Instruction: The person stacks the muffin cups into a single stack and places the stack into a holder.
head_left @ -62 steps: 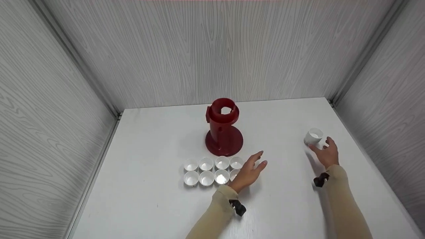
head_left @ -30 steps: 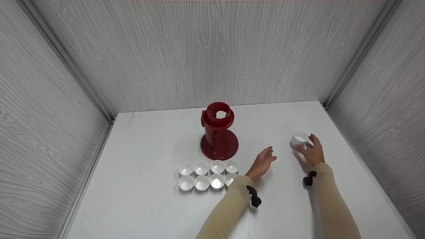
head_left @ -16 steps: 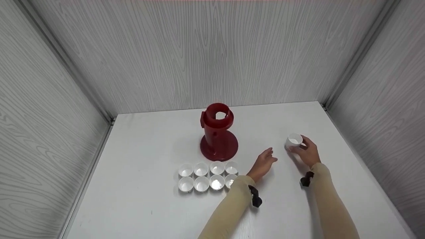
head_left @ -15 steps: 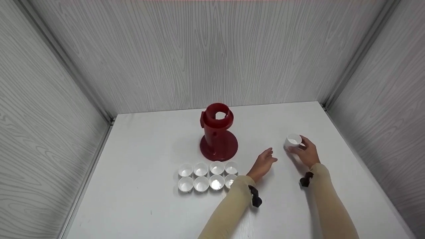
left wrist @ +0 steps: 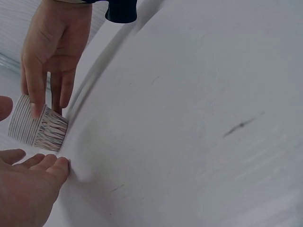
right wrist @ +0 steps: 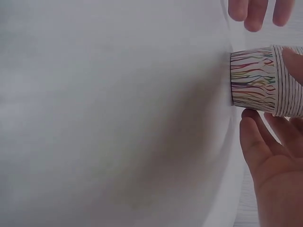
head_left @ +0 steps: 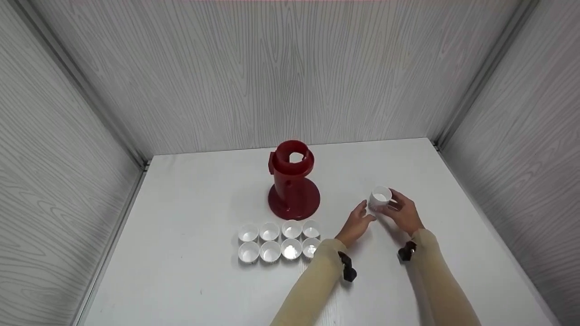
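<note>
My right hand [head_left: 404,216] grips a stack of nested paper cups [head_left: 379,198] between thumb and fingers. In the right wrist view the stack [right wrist: 255,78] has colourful wavy streaks on its lowest cup and many white rims above. It stands upright, its base at or just above the table; I cannot tell which. My left hand [head_left: 355,226] is beside the stack on its left, fingers extended and thumb apart. The left wrist view shows a small gap between the left fingertips [left wrist: 59,165] and the cups.
Several white cups [head_left: 270,251] stand in two rows left of my left hand, the nearest partly behind the sleeve. Behind them is a red cylindrical stand [head_left: 294,190] with a round base. Wood-grain panels [head_left: 272,72] enclose the white table [head_left: 181,271] at the back and sides.
My right hand has closed on the cup stack and brought it leftward to beside my left hand. Earlier, my left hand moved from over the cup rows rightward. The view has shifted slightly.
</note>
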`<act>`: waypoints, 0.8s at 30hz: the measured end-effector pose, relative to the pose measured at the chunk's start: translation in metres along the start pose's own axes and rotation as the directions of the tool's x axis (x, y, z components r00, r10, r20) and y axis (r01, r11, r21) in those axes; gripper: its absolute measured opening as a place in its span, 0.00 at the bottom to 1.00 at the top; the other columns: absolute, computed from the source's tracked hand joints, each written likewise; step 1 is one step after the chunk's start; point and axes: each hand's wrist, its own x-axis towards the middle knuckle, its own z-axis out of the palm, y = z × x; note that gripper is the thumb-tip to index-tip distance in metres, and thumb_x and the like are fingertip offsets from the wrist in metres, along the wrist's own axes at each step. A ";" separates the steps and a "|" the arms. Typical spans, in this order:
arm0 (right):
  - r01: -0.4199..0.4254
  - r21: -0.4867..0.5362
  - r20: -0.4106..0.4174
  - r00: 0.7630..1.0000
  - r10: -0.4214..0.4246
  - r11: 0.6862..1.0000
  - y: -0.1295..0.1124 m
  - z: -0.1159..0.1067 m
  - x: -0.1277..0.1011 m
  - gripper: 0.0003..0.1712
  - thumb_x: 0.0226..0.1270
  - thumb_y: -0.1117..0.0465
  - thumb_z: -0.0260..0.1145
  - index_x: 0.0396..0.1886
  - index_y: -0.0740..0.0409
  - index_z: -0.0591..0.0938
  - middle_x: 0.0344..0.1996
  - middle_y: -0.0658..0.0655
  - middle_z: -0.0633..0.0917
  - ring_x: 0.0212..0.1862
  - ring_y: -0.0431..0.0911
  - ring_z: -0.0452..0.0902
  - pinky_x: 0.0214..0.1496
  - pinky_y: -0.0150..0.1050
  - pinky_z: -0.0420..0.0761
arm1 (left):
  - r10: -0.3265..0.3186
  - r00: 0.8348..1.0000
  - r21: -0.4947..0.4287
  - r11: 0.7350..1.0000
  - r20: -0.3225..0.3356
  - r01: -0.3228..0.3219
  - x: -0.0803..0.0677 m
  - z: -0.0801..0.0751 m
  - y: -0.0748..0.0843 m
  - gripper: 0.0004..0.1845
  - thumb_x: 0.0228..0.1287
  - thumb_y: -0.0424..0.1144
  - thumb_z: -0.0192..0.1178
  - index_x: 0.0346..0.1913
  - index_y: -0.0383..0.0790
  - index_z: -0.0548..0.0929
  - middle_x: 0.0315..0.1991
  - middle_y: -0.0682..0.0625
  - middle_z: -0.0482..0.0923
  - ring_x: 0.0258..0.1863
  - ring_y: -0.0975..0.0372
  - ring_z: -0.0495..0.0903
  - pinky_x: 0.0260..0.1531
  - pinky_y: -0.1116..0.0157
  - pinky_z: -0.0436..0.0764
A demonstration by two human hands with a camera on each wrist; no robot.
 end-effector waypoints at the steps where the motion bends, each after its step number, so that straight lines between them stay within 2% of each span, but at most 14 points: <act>1: 0.000 0.005 0.006 1.000 0.000 1.000 -0.001 0.002 -0.001 0.45 0.67 0.58 0.75 0.80 0.59 0.64 0.76 0.66 0.70 0.74 0.63 0.71 0.71 0.45 0.78 | 0.003 1.000 -0.005 1.000 -0.001 -0.003 0.000 0.000 0.000 0.36 0.70 0.39 0.57 0.80 0.40 0.61 0.81 0.44 0.61 0.80 0.50 0.63 0.79 0.54 0.64; 7: 0.051 0.032 0.034 0.998 -0.052 0.998 -0.001 0.007 -0.003 0.43 0.68 0.62 0.73 0.79 0.61 0.65 0.75 0.68 0.71 0.74 0.64 0.71 0.63 0.27 0.79 | 0.050 0.999 -0.048 0.998 0.002 -0.050 0.000 -0.002 0.000 0.35 0.73 0.40 0.58 0.80 0.41 0.62 0.81 0.46 0.62 0.80 0.51 0.62 0.78 0.52 0.66; 9: 0.065 0.038 0.027 0.997 -0.066 0.997 -0.002 0.009 -0.003 0.42 0.68 0.64 0.73 0.78 0.62 0.66 0.74 0.69 0.72 0.72 0.65 0.72 0.61 0.25 0.79 | 0.055 0.998 -0.059 0.997 0.002 -0.055 0.000 -0.003 0.000 0.36 0.73 0.41 0.59 0.80 0.41 0.62 0.80 0.46 0.63 0.81 0.51 0.61 0.77 0.52 0.66; 17: 0.071 0.006 0.021 0.997 -0.071 0.997 -0.005 0.013 -0.008 0.38 0.69 0.64 0.72 0.75 0.65 0.70 0.71 0.71 0.75 0.69 0.66 0.76 0.57 0.25 0.81 | 0.097 0.995 -0.139 0.986 0.027 -0.092 -0.003 -0.010 -0.004 0.35 0.72 0.37 0.59 0.79 0.38 0.63 0.78 0.42 0.67 0.79 0.51 0.64 0.76 0.53 0.69; 24: 0.065 0.013 0.027 0.997 -0.065 0.998 -0.004 0.015 -0.014 0.37 0.68 0.62 0.73 0.74 0.65 0.72 0.70 0.71 0.75 0.68 0.67 0.76 0.57 0.27 0.83 | 0.099 0.995 -0.157 0.983 0.013 -0.096 -0.008 -0.011 -0.007 0.33 0.71 0.36 0.60 0.77 0.38 0.66 0.76 0.42 0.69 0.78 0.52 0.67 0.72 0.54 0.73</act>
